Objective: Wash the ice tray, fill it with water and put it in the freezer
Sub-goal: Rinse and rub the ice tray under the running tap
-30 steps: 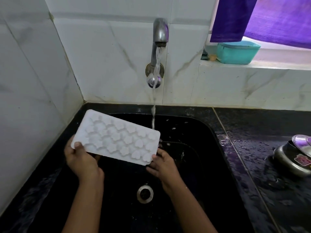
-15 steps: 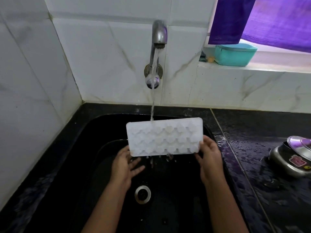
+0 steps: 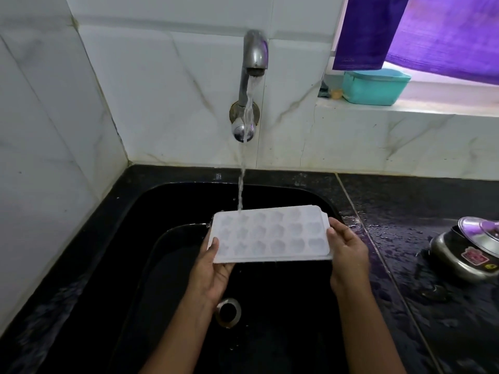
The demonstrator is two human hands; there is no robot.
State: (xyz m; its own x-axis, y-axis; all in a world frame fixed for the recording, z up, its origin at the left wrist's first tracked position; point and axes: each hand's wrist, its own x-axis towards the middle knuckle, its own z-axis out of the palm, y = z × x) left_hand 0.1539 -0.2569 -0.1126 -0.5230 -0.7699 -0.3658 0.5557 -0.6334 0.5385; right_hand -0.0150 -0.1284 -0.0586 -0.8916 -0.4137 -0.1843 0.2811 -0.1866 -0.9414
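White plastic ice tray (image 3: 270,234) with rounded cells, held level and cells up over the black sink basin (image 3: 167,206), its far left corner under the water stream (image 3: 241,190) from the steel wall tap (image 3: 255,52). Left hand (image 3: 213,268) gripping the left end, thumb on top. Right hand (image 3: 348,252) clasping the right end, fingers (image 3: 337,225) wrapped round its edge. Lidded steel pot (image 3: 467,255) on the wet black counter (image 3: 405,211).

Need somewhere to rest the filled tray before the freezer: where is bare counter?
Bare: the wet black counter between sink rim and steel pot, and the narrow strip between sink and left wall. Crowded: the window ledge, by the teal tub.
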